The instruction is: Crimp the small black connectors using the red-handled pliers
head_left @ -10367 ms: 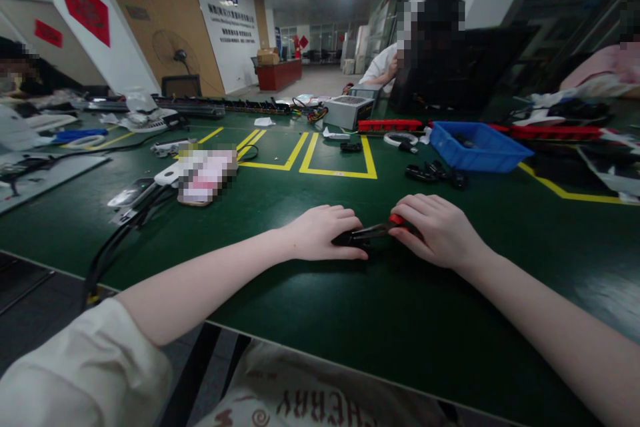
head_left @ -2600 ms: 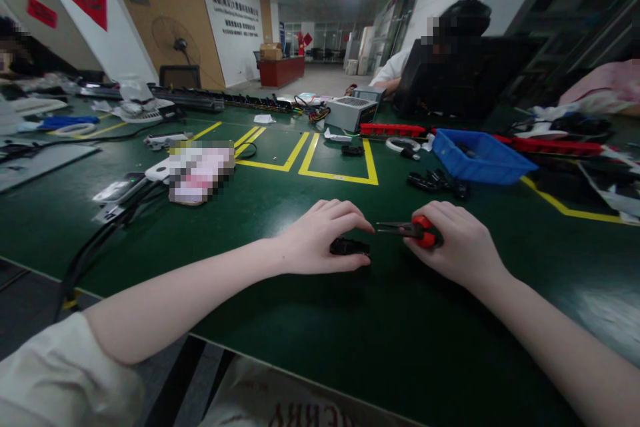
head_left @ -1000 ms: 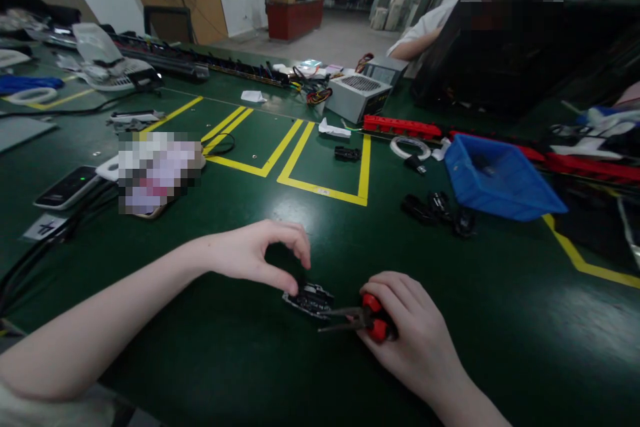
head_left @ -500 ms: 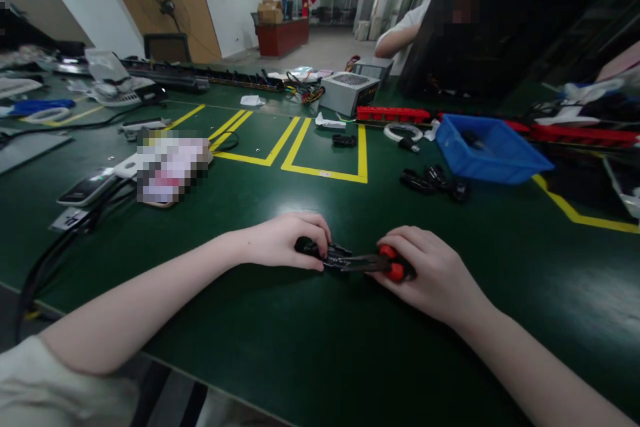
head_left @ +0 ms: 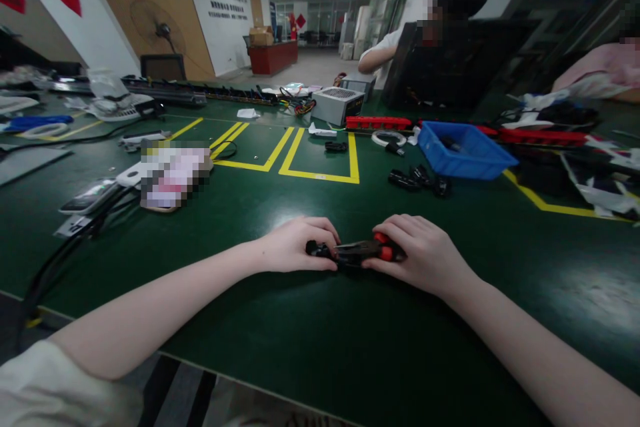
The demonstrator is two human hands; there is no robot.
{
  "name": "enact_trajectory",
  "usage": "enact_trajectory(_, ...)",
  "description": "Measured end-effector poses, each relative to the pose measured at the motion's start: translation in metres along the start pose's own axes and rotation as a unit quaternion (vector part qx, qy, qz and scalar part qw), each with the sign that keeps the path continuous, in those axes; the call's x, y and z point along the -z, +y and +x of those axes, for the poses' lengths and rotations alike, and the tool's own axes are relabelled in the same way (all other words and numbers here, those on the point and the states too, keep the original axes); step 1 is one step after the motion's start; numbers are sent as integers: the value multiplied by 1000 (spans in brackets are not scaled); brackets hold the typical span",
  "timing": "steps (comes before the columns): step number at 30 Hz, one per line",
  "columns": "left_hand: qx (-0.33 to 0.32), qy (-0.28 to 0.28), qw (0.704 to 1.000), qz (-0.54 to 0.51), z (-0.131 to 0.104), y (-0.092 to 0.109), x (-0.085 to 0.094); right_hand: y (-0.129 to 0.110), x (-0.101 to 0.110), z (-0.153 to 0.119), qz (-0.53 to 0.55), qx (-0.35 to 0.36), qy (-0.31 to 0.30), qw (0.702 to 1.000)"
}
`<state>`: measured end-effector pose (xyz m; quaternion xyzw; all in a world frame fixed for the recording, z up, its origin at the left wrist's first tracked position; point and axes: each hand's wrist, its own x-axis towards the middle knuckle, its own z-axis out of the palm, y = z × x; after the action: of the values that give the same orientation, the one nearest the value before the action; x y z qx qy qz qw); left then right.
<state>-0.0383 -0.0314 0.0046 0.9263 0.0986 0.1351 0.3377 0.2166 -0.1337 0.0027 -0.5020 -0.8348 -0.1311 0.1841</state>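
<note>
My left hand [head_left: 300, 245] is closed on a bundled black cable [head_left: 316, 249] just above the green table [head_left: 280, 347]. Part of the bundle is hidden behind the fingers. In my right hand [head_left: 423, 250] are pliers [head_left: 356, 252] with red grips, pointing left. Their dark jaws reach the cable beside my left fingertips. Whether the jaws are closed on anything is too dark to make out. More black cable bundles [head_left: 420, 178] lie beyond my right hand, and another black bundle [head_left: 335, 146] rests inside a yellow-taped rectangle.
A blue bin [head_left: 465, 163] stands at the right, near a white coiled cable [head_left: 387, 139]. Behind are a grey power supply unit [head_left: 336, 105] and red strips [head_left: 379, 123]. A phone [head_left: 177, 180] and cords [head_left: 95, 220] lie at left. Another person [head_left: 383, 57] is behind a dark panel.
My right hand and the pliers have come closer to my left hand, the jaws now overlapping the cable near its fingertips. The head view has tilted up slightly.
</note>
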Motion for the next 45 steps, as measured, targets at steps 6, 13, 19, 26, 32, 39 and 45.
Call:
enact_trajectory(6, 6, 20, 1000, 9, 0, 0, -3, 1, 3, 0, 2, -8, 4, 1000)
enact_trajectory(13, 23, 50, 998, 37, 0, -3, -1, 5, 1, -2, 23, -47, 6, 999)
enact_trajectory(19, 16, 69, 995, 65, 1, -7, 0, 5, -2, 1, 31, -90, -47, 994)
enact_trajectory(26, 19, 65, 994, 87, 0, -6, 1, 31, 16, -17, 14, -94, -114, 989)
enact_trajectory(32, 37, 76, 991, 100, 0, -10, 5, 44, 14, -25, 28, -136, -132, 981)
enact_trajectory(39, 43, 85, 989, 113, -1, -20, 10, 40, 8, -21, -4, -116, -91, 989)
enact_trajectory(45, 40, 76, 990, 116, -2, -20, 11, 45, 20, -21, 10, -92, -102, 990)
